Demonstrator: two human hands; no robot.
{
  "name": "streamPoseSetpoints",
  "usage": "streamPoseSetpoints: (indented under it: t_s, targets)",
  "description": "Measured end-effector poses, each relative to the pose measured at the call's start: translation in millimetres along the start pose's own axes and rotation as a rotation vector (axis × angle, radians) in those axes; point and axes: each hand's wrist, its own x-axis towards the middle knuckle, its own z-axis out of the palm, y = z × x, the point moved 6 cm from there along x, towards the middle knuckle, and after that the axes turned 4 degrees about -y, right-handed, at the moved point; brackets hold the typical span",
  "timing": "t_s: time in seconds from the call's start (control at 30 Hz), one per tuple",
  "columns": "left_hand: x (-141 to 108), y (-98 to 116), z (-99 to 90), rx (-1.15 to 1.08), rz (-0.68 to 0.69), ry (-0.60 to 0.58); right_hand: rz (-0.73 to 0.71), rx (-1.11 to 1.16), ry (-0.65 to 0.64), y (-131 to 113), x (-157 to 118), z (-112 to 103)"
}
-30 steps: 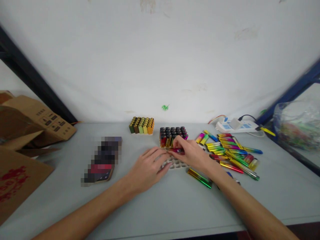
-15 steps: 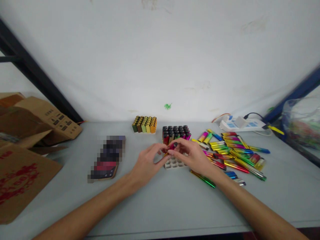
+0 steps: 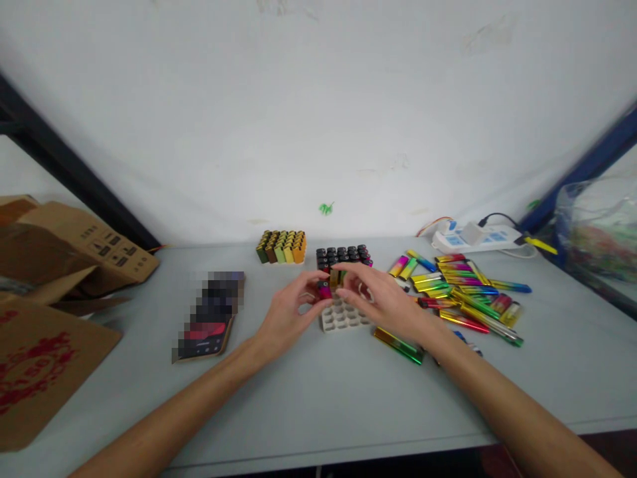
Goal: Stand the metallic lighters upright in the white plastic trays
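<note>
A magenta lighter (image 3: 324,289) with a dark top is held between the thumb and fingers of my left hand (image 3: 284,315), over the near left part of a pale moulded tray (image 3: 343,320). My right hand (image 3: 381,295) hovers over the tray's right side. Its thumb and forefinger are curled but apart, and I see nothing gripped between them. Behind my fingers stand rows of black-topped lighters (image 3: 343,255) in the tray's far part. Their front row is partly hidden by my right hand. The tray's near holes are bare.
Loose shiny lighters (image 3: 468,292) lie heaped on the right, and a green-and-gold pair (image 3: 399,345) lies nearer. A second block of lighters (image 3: 282,247) stands at the back. A phone (image 3: 209,318), cardboard boxes (image 3: 50,358), a power strip (image 3: 478,238) and a plastic bag (image 3: 597,232) surround them.
Both hands held the magenta lighter together. My right hand has let go and opened slightly, while my left hand keeps the lighter, now a little further left. The view has shifted slightly.
</note>
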Motion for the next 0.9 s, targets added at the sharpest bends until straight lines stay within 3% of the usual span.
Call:
streamPoseSetpoints:
  t_s: [0.2, 0.37, 0.5, 0.63, 0.8, 0.9]
  targets:
    - [3.8, -10.2, -20.1, 0.128, -0.005, 0.144, 0.096, -0.240, -0.094, 25.2, -7.6, -20.3]
    - [5.8, -7.2, -18.1, 0.275, 0.023, 0.076, 0.279, -0.406, -0.264, 38.5, -17.3, -34.3]
    - [5.8, -0.5, -13.8, 0.467, 0.109, 0.019, 0.406, -0.250, -0.484, 43.5, -32.2, -38.4]
    - [6.2, -0.7, -11.5, 0.506, 0.138, -0.016, 0.478, -0.109, -0.673, 40.4, -44.7, -39.6]
    - [9.5, -4.5, -11.0, 0.539, 0.109, -0.060, 0.468, -0.125, -0.783, 36.8, -51.4, -35.5]
    - [11.9, -8.8, -12.3, 0.532, 0.074, -0.080, 0.460, -0.142, -0.774, 37.7, -53.9, -29.8]
